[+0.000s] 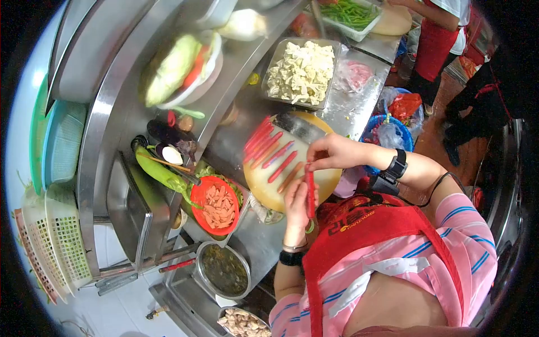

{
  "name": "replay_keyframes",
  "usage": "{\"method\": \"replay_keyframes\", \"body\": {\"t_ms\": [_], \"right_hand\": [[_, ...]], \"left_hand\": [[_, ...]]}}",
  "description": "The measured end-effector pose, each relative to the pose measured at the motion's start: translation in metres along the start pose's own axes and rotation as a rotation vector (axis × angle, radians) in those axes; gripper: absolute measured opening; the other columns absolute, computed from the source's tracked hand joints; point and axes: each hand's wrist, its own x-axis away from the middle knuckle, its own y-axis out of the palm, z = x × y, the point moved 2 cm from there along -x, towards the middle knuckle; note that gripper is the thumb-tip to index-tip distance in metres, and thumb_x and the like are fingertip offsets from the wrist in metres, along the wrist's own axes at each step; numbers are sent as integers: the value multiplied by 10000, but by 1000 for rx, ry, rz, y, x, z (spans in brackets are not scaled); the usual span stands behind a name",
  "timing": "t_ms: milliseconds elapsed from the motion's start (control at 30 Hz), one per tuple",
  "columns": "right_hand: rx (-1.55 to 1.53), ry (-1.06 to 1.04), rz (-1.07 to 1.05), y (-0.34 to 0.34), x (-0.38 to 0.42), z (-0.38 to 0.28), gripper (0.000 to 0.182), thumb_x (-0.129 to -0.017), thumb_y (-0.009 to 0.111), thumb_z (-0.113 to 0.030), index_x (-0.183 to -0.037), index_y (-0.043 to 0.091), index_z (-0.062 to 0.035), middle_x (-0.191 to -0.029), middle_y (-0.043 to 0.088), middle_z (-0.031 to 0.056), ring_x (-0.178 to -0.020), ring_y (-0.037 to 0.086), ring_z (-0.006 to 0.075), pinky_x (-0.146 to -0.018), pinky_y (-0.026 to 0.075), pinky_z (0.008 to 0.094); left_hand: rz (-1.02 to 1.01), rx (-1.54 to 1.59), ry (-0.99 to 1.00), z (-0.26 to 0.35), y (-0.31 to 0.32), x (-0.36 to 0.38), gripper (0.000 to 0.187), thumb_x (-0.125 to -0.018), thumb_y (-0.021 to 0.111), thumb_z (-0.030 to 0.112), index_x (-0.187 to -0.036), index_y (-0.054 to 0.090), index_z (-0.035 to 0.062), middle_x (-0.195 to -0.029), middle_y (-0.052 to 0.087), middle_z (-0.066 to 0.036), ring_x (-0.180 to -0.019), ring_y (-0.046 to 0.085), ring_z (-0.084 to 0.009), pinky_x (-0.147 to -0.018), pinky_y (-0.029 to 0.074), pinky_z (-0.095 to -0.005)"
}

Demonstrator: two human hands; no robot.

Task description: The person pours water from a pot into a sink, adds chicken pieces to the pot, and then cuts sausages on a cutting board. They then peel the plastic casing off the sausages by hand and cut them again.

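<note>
A ham sausage (310,194) in a red wrapper is held upright between my hands. My left hand (298,203) is closed around its lower part, and my right hand (331,151) pinches its upper end. Beneath and beyond them is a round cutting board (331,182), where several more sausages (264,140) in red wrappers lie side by side. One brownish sausage (290,176) near my fingers looks unwrapped. A broad dark cleaver blade (300,126) rests flat along the board's far side.
Cauliflower pieces (300,73) fill a clear tub behind the board. A red bowl of sliced sausage (219,206) and a metal bowl of dark liquid (224,269) stand left. Green beans (351,14) sit farther back. A person in a red apron (435,39) stands behind the counter's end.
</note>
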Motion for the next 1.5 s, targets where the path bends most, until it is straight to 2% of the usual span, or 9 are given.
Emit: {"method": "replay_keyframes", "body": {"t_ms": [267,400,467,500,733,833,933,1133,1500], "right_hand": [[167,89,-164,-8,4,20,226,-725,681,-190,-711,528,-24,-603,522,37,-555,468,118,-526,408,281],[260,13,-41,2,11,22,182,-712,638,-167,-700,521,-28,-604,508,64,-557,494,167,-518,405,311],[500,-426,134,9,15,7,145,-697,589,-149,-689,513,-26,-628,504,98,-592,522,254,-519,408,349],[413,-446,68,14,19,0,154,-679,581,-178,-676,511,-41,-689,535,122,-679,528,327,-562,419,409],[264,-663,-250,36,54,-42,102,-667,557,-66,-629,470,-26,-637,479,100,-609,514,284,-518,401,363],[50,-369,-44,17,52,-13,149,-711,576,-34,-602,475,-48,-660,520,71,-599,519,212,-529,407,308],[-160,24,186,10,41,7,175,-768,598,-88,-927,544,-36,-869,562,41,-781,523,122,-701,430,256],[-362,139,14,31,35,-5,307,-840,599,-163,-1083,511,2,-901,576,41,-825,544,108,-745,450,251],[-6,-30,329,34,43,-16,282,-761,677,-160,-966,552,-13,-780,610,86,-719,585,145,-654,466,279]], "left_hand": [[-64,-247,-125,-4,3,-4,251,-900,486,198,-1060,524,8,-790,566,-30,-580,499,-57,-483,413,-179],[-22,-172,-164,-12,9,-10,250,-898,495,220,-1045,529,20,-742,540,-8,-552,480,-54,-462,393,-180],[7,-101,-138,-11,13,-14,256,-895,503,239,-1034,532,26,-722,529,1,-543,474,-52,-452,382,-180],[105,-50,-119,-8,14,-19,268,-894,503,262,-1029,531,32,-718,522,5,-541,473,-54,-440,369,-179],[390,250,43,7,-40,-53,361,-934,385,343,-1176,423,78,-843,496,-57,-740,546,-198,-616,487,-293],[380,305,142,28,-20,-40,357,-936,388,302,-1213,380,78,-961,492,-97,-872,543,-249,-738,506,-397],[262,272,255,42,8,-27,329,-930,417,225,-1217,360,74,-1033,500,-114,-993,514,-260,-852,464,-435],[56,35,552,48,53,-11,326,-918,409,101,-1227,330,34,-1106,501,-160,-1007,527,-256,-917,414,-409],[357,-296,619,52,46,-3,175,-885,503,94,-973,548,-51,-882,613,-94,-765,588,-136,-714,476,-252]]}}
